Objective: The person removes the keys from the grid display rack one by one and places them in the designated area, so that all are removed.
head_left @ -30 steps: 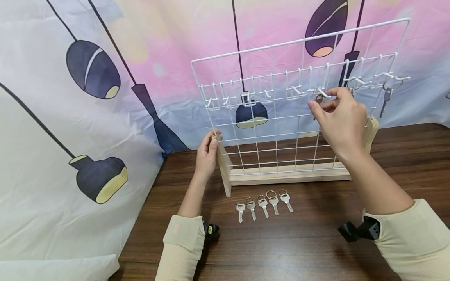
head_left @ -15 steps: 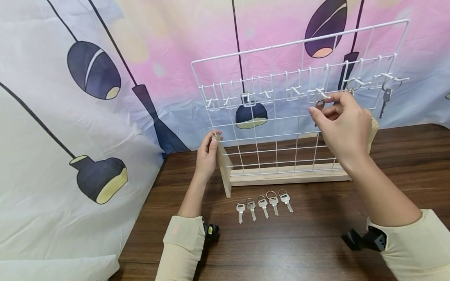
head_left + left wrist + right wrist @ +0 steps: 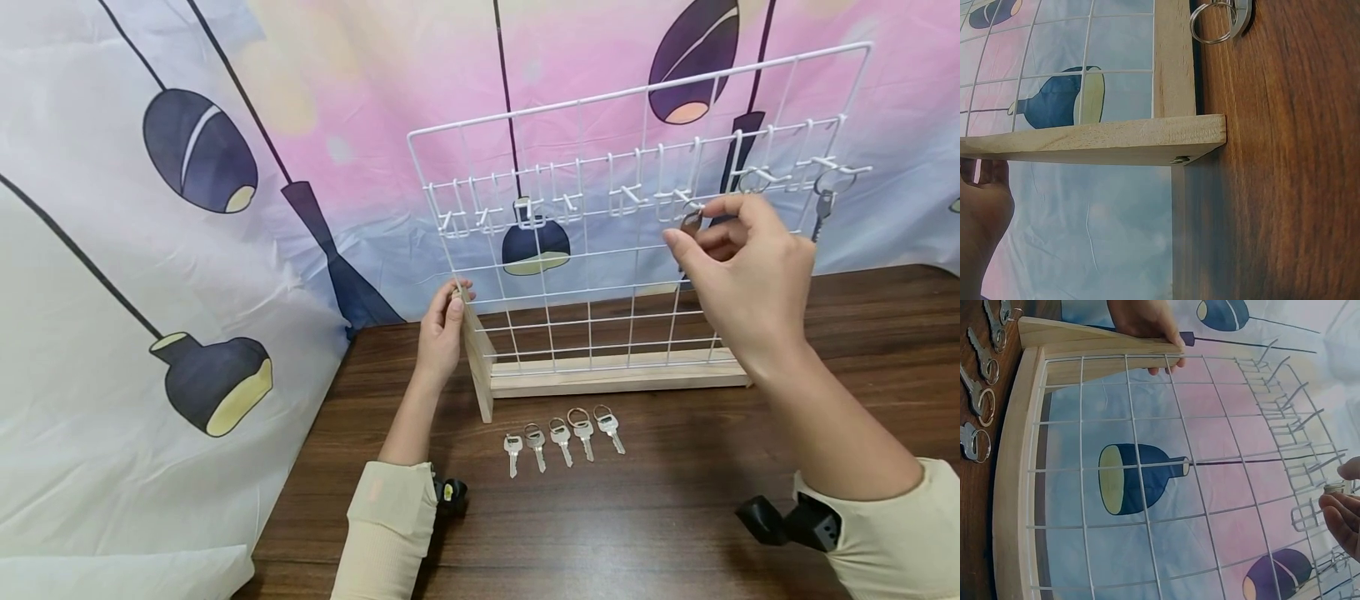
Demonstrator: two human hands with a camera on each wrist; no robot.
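My right hand (image 3: 753, 279) pinches a key (image 3: 691, 223) between thumb and fingers, just below the tip of a white hook (image 3: 681, 198) on the wire grid rack (image 3: 588, 250). The key's ring is partly hidden by the fingers, and I cannot tell whether it is round the hook. At the rack's left end, my left hand (image 3: 441, 333) grips the upper part of the wooden side support (image 3: 478, 358); the left wrist view also shows fingers behind that support (image 3: 1116, 136). In the right wrist view, the right hand (image 3: 1344, 515) is partly cut off by the frame.
Several keys with rings (image 3: 560, 433) lie in a row on the brown table (image 3: 585, 533) before the rack's wooden base (image 3: 615, 379). Another key (image 3: 822, 208) hangs from the far-right hook. More white hooks (image 3: 567, 204) line the grid to the left. A printed cloth (image 3: 337, 100) hangs behind.
My right hand has moved slightly right and down with the key, from along the hook to near its tip. The left hand stays on the side support.
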